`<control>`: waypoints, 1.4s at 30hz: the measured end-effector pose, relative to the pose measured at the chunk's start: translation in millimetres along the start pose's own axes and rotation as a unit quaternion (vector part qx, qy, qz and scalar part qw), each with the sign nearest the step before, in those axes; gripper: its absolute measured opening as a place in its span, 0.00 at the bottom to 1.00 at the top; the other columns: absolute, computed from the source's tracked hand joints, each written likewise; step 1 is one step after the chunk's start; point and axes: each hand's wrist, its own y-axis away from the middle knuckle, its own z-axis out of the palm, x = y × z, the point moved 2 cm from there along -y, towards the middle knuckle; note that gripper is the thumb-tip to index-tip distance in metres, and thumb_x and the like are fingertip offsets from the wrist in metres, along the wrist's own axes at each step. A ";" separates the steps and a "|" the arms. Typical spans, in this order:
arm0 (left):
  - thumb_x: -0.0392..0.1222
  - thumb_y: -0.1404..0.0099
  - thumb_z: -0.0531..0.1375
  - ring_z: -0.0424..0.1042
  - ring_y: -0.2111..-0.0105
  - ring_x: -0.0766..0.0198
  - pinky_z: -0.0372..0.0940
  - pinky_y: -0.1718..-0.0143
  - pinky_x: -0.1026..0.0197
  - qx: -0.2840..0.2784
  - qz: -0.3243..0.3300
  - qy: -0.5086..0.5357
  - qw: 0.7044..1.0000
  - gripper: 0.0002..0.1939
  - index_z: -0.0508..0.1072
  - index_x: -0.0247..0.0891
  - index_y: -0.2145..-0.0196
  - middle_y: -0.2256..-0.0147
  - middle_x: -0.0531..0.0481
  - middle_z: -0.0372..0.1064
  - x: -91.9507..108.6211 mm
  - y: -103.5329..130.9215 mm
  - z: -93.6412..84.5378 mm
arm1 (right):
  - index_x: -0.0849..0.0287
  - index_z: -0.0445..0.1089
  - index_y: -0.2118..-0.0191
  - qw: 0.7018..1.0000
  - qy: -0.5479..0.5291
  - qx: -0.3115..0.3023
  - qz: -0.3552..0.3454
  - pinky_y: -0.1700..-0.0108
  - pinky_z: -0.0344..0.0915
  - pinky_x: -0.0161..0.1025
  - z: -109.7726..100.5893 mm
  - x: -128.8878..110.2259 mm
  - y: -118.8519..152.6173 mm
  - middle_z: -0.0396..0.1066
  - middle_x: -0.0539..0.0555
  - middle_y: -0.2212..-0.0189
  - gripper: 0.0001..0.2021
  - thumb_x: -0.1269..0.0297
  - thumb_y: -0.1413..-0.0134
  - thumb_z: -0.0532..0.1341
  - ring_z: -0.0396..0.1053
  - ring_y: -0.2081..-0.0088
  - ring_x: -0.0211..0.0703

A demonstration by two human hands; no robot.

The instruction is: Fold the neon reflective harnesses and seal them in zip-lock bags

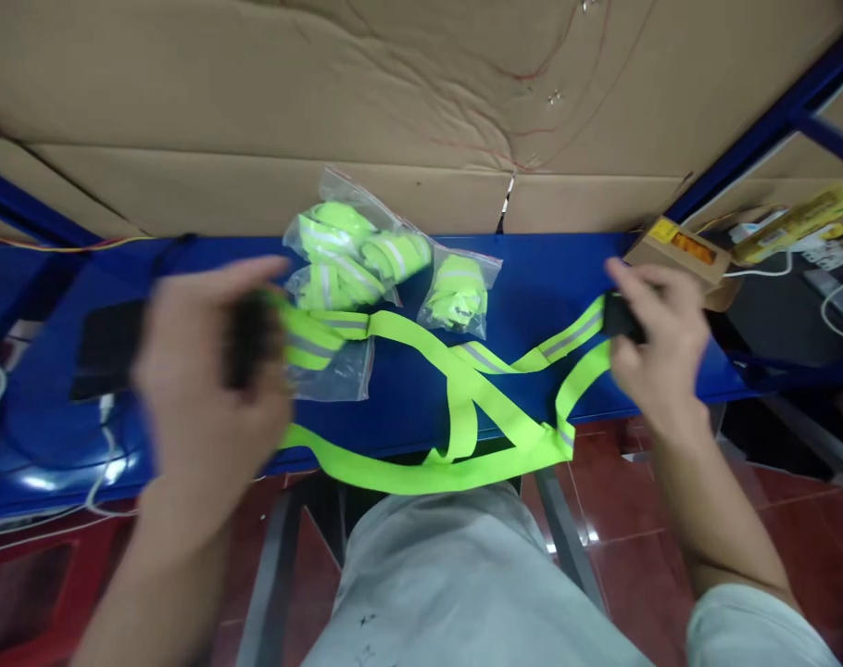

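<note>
A neon yellow-green reflective strap [435, 477] with grey stripes stretches between my hands, looping over the table's front edge. My left hand [206, 371], blurred by motion, is closed around a black piece [249, 338] at the strap's left end. On the right, my right hand [661, 338] grips another black piece [622, 318], which looks like a buckle, with the strap running into it. Behind the strap lie clear zip bags [356, 250] with rolled straps of the same colour. One smaller bag [459, 292] sits to their right. A flat clear bag [338, 371] lies partly under the strap.
The blue table [533, 278] backs onto a cardboard wall [394, 93]. A black box-shaped device [108, 347] with a white cable stands at left. To the right are an open cardboard box [678, 255] and a yellow package [797, 222]. A red stool [60, 602] is at lower left.
</note>
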 end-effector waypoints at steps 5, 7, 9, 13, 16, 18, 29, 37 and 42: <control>0.23 0.40 0.52 0.73 0.41 0.48 0.78 0.52 0.54 -0.127 0.093 -0.087 0.984 0.41 0.59 0.38 0.29 0.40 0.37 0.68 40.6 -20.0 60.2 | 0.57 0.64 0.31 0.988 -0.097 -0.074 -0.091 0.52 0.65 0.52 49.7 -78.0 -24.5 0.73 0.63 0.45 0.40 0.79 0.53 0.56 0.71 0.47 0.59; 0.23 0.38 0.51 0.72 0.41 0.47 0.78 0.52 0.53 -0.124 0.097 -0.105 0.982 0.40 0.58 0.36 0.29 0.40 0.36 0.68 42.0 -24.9 74.4 | 0.58 0.62 0.30 0.984 -0.114 -0.087 -0.102 0.52 0.64 0.51 63.6 -91.9 -30.5 0.72 0.63 0.44 0.40 0.79 0.52 0.55 0.70 0.46 0.59; 0.23 0.35 0.49 0.72 0.41 0.47 0.77 0.49 0.52 -0.115 0.103 -0.104 0.983 0.38 0.57 0.35 0.28 0.40 0.35 0.68 39.0 -28.1 81.4 | 0.60 0.61 0.30 0.981 -0.129 -0.094 -0.109 0.51 0.63 0.51 73.2 -99.8 -34.8 0.71 0.64 0.43 0.39 0.79 0.52 0.55 0.68 0.46 0.59; 0.25 0.31 0.46 0.71 0.40 0.47 0.76 0.47 0.50 -0.124 0.119 -0.072 0.982 0.34 0.57 0.32 0.29 0.39 0.33 0.67 30.4 -33.8 87.3 | 0.60 0.61 0.30 0.978 -0.138 -0.099 -0.120 0.50 0.63 0.52 85.6 -105.5 -40.6 0.70 0.65 0.43 0.38 0.79 0.49 0.55 0.67 0.45 0.60; 0.26 0.31 0.46 0.71 0.40 0.46 0.76 0.48 0.49 -0.127 0.113 -0.058 0.984 0.33 0.57 0.32 0.29 0.39 0.32 0.66 22.2 -40.5 90.1 | 0.56 0.59 0.28 0.978 -0.137 -0.104 -0.116 0.49 0.63 0.53 94.3 -102.4 -45.1 0.70 0.63 0.42 0.40 0.79 0.49 0.56 0.67 0.45 0.61; 0.26 0.31 0.47 0.71 0.40 0.47 0.76 0.49 0.52 -0.118 0.103 -0.057 0.986 0.33 0.58 0.33 0.29 0.39 0.32 0.66 16.6 -45.8 91.0 | 0.52 0.57 0.27 0.979 -0.138 -0.103 -0.105 0.49 0.63 0.54 99.9 -98.5 -48.9 0.69 0.62 0.42 0.42 0.79 0.50 0.56 0.67 0.44 0.62; 0.25 0.32 0.46 0.70 0.40 0.45 0.72 0.43 0.45 -0.131 0.087 -0.014 0.987 0.34 0.55 0.32 0.29 0.39 0.32 0.65 10.9 -52.6 113.4 | 0.53 0.46 0.26 0.967 -0.201 -0.132 -0.082 0.36 0.62 0.64 129.0 -114.7 -59.7 0.59 0.65 0.32 0.45 0.80 0.52 0.53 0.59 0.31 0.62; 0.55 0.40 0.74 0.58 0.29 0.42 0.55 0.28 0.43 -0.183 0.051 0.346 0.919 0.49 0.57 0.43 0.30 0.29 0.37 0.55 -10.4 -60.5 111.0 | 0.51 0.53 0.34 0.942 -0.331 -0.053 0.004 0.37 0.68 0.58 128.7 -100.2 -59.9 0.67 0.61 0.42 0.36 0.71 0.50 0.59 0.68 0.39 0.57; 0.54 0.43 0.76 0.70 0.38 0.45 0.66 0.37 0.49 -0.265 -0.050 0.494 0.826 0.41 0.69 0.39 0.37 0.38 0.40 0.70 -15.5 -63.6 121.2 | 0.51 0.56 0.37 0.918 -0.390 -0.032 0.062 0.41 0.70 0.53 129.4 -93.1 -62.4 0.71 0.58 0.47 0.30 0.67 0.44 0.62 0.72 0.45 0.51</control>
